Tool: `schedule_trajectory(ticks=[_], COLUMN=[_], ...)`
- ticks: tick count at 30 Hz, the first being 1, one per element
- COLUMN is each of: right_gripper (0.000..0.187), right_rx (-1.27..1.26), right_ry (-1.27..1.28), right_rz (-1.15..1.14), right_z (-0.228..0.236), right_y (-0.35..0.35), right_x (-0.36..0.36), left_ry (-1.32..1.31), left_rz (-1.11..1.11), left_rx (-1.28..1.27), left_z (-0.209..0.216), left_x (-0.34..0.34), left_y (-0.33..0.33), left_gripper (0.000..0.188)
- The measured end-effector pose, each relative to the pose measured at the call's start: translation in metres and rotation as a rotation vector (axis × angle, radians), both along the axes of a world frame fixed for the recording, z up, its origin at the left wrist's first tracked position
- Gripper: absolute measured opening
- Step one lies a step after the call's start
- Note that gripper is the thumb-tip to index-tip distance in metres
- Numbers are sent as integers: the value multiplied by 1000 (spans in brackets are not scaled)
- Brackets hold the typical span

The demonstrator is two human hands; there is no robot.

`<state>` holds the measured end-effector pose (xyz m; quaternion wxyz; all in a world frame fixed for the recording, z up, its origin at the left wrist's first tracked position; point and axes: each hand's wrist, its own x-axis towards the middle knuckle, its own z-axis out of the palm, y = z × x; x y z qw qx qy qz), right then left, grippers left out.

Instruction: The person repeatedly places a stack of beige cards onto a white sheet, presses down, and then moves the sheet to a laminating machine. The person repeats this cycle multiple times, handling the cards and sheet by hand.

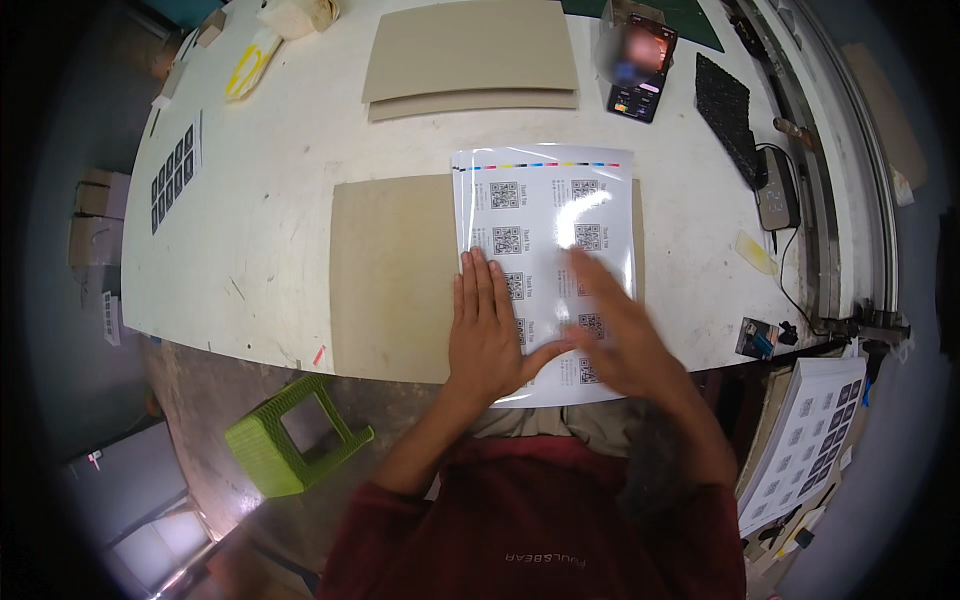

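Note:
A glossy white printed sheet (546, 205), with columns of black square codes and a strip of colour marks along its far edge, lies over the right part of a flat tan board (390, 270). Its near end reaches past the table's front edge toward my lap. My left hand (485, 325) rests flat on the sheet's left side, fingers stretched out and thumb pointing right. Over the right half of the sheet is my right hand (622, 330), blurred by motion, its thumb apart from the fingers and close to the left thumb. Neither hand shows anything held.
Stacked tan boards (470, 50) lie at the far side, beside a phone (642, 75) propped up. A black textured piece (725, 110) and a digital clock (776, 190) sit right, near a metal rail (885, 200). Below are a green stool (290, 435) and stacked printed sheets (805, 440).

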<state>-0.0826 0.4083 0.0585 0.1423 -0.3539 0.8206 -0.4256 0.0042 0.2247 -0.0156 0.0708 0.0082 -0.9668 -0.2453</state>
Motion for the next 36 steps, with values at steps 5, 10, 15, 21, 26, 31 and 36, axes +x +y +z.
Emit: schedule_trajectory(ticks=[5, 10, 15, 21, 26, 31, 36], right_gripper=[64, 70, 73, 82, 85, 87, 77], right_rx=[295, 300, 421, 476, 531, 495, 486], right_ry=[397, 649, 396, 637, 611, 205, 184], right_rz=[388, 128, 386, 80, -105, 93, -512], right_z=[-70, -83, -51, -81, -81, -52, -22], right_y=[-103, -126, -28, -38, -26, 48, 140], right_x=[-62, -116, -5, -109, -91, 64, 107], left_ry=[-74, -33, -41, -63, -90, -132, 15], left_rz=[-27, 28, 59, 10, 78, 85, 84], left_rx=[-34, 74, 125, -15, -94, -111, 675], left_z=[10, 2, -11, -1, -3, 1, 0], left_x=[-2, -2, 5, 1, 0, -4, 5], left_y=[-1, -1, -9, -8, -2, -1, -35], left_gripper=[120, 115, 119, 122, 113, 110, 80])
